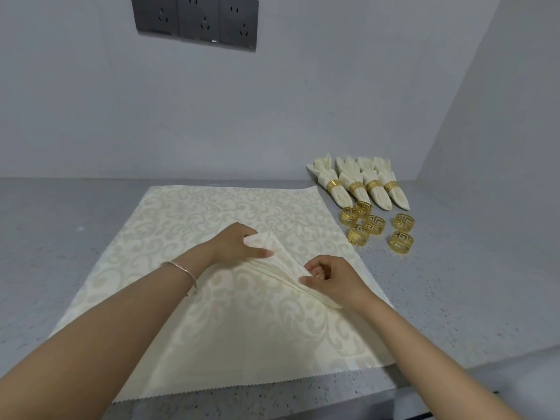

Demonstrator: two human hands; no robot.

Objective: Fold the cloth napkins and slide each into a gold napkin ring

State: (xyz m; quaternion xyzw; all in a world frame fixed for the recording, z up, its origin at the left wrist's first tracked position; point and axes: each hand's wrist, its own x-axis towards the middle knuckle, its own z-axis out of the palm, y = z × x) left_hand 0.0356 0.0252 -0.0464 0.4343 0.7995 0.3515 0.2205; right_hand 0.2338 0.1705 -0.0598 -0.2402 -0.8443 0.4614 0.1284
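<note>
A cream napkin with a pale scroll pattern [230, 322] lies spread on the grey counter, with stacked pleats [281, 265] gathered along a diagonal near its middle. My left hand [239, 244] grips the upper end of the pleats, thumb on top. My right hand [330, 277] pinches the pleats lower down at the right. Several loose gold napkin rings [375, 225] lie to the right of the napkin. Behind them, several folded napkins in gold rings [360, 183] lie side by side.
The grey speckled counter [60, 225] runs to a white back wall and a white side wall on the right. A dark socket panel [197, 21] is mounted high on the back wall. The counter's front edge runs along the lower right.
</note>
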